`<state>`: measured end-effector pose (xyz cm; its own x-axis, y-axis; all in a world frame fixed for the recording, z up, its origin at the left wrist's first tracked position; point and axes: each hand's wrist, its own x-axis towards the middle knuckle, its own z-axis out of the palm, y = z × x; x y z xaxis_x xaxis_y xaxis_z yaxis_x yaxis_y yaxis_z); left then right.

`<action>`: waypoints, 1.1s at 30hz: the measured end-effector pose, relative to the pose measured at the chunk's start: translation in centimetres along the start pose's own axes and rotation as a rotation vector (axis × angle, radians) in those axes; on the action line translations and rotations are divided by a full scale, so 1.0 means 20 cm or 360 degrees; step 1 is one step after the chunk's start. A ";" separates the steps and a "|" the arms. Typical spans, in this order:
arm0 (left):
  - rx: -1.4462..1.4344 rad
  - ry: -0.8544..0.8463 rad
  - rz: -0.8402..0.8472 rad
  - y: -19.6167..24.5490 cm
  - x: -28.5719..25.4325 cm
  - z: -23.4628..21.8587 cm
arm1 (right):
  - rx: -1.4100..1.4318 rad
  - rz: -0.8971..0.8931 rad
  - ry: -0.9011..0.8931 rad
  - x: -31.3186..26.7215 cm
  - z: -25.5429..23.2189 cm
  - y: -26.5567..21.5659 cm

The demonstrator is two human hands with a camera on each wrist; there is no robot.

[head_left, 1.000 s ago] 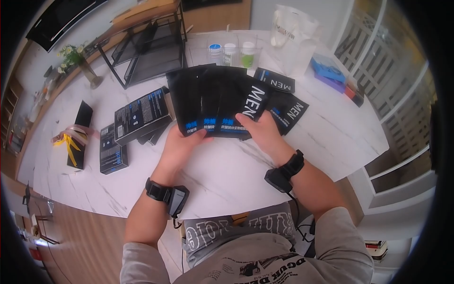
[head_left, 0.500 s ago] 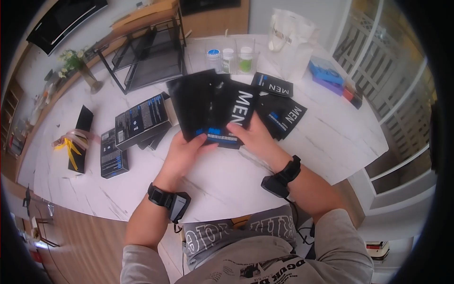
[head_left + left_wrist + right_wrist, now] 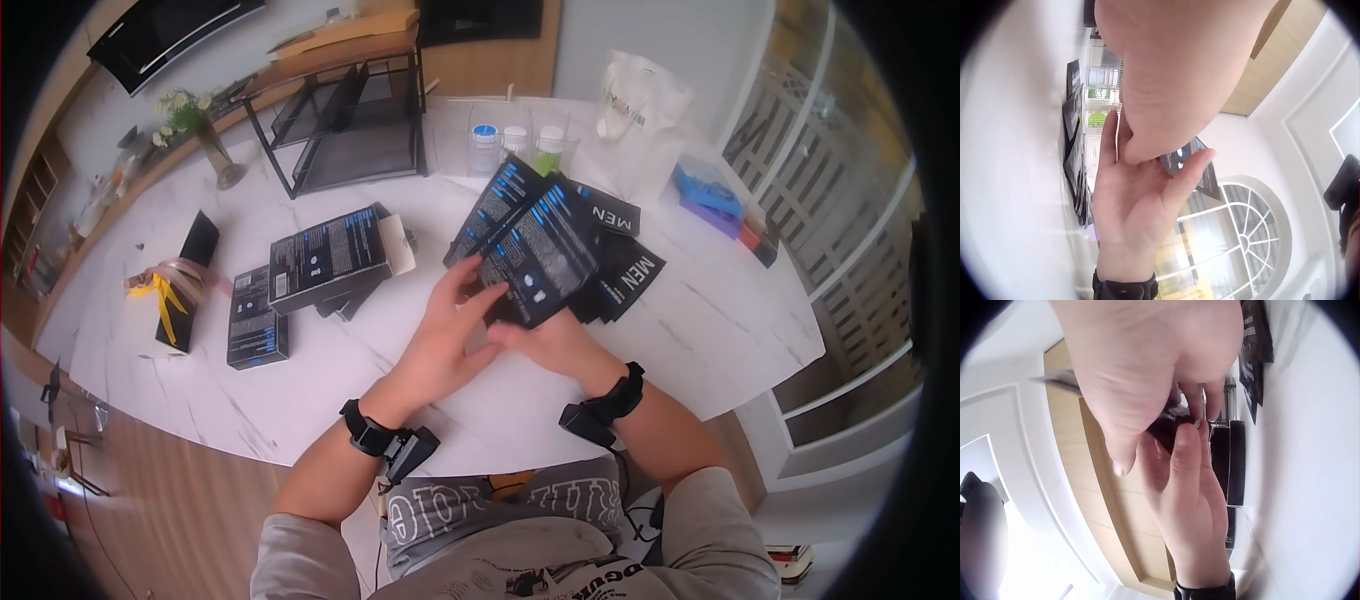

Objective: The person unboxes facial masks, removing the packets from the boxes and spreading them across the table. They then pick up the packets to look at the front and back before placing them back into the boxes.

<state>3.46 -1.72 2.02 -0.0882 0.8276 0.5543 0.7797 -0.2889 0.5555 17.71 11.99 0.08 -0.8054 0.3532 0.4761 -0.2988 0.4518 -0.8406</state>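
Note:
Several black foil pouches, fanned with their printed backs up, are held over the table between both hands. My left hand pinches their lower left edge, fingers lying across the top side. The right hand holds the lower corner from beneath; its fingers are hidden behind the pouches, and its thumb lies near the left thumb. Seen in the left wrist view, the right palm faces the left hand. Beyond, more black pouches marked MEN lie on the table, partly covered by the held ones.
Left of the hands, a black box with an open flap sits stacked on others, beside another black box and a ribboned case. Behind stand a black rack, capped bottles and a white bag. Blue and purple boxes lie right.
The fanned pouches have turned over from their MEN fronts to their printed backs and swung right. My left hand has moved right, close to the right hand.

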 end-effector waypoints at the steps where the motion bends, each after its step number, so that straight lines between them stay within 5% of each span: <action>1: 0.0023 -0.0046 -0.0001 0.01 0.00 0.00 | 0.0224 0.0171 0.0074 0.00 -0.01 0.00; 3: 0.0047 -0.0092 0.0022 0.01 0.00 -0.01 | 0.0461 0.0262 0.0302 0.01 0.00 0.00; 6: 0.0244 0.0204 -0.0043 -0.07 -0.03 0.00 | 0.0570 0.0323 0.0307 0.02 -0.04 0.05; 10: -0.0667 0.0576 -0.0403 -0.10 0.01 -0.03 | 0.1094 0.0634 0.0169 0.02 -0.05 -0.05; 11: -0.1194 0.0397 -0.0508 -0.10 0.02 -0.06 | 0.1071 0.0602 0.0142 0.02 -0.05 -0.04; 15: -0.1690 -0.0101 -0.1106 -0.14 -0.02 -0.07 | 0.0851 0.0477 0.0031 0.03 -0.08 -0.03; 18: -0.1743 -0.0182 -0.1159 -0.13 -0.02 -0.06 | 0.0651 0.0485 -0.0038 0.04 -0.10 0.00; 26: -0.1600 -0.0062 -0.1086 -0.15 -0.01 -0.05 | 0.0610 0.0412 0.0298 0.07 -0.08 0.05; 33: -0.1687 0.0012 -0.1271 -0.10 0.02 -0.08 | 0.0530 0.0417 0.0282 0.06 -0.09 0.05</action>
<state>0.83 -1.60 2.03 -0.2995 0.9427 -0.1470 -0.3450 0.0366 0.9379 17.30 14.36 0.20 -0.7843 0.5684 0.2486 -0.2682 0.0508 -0.9620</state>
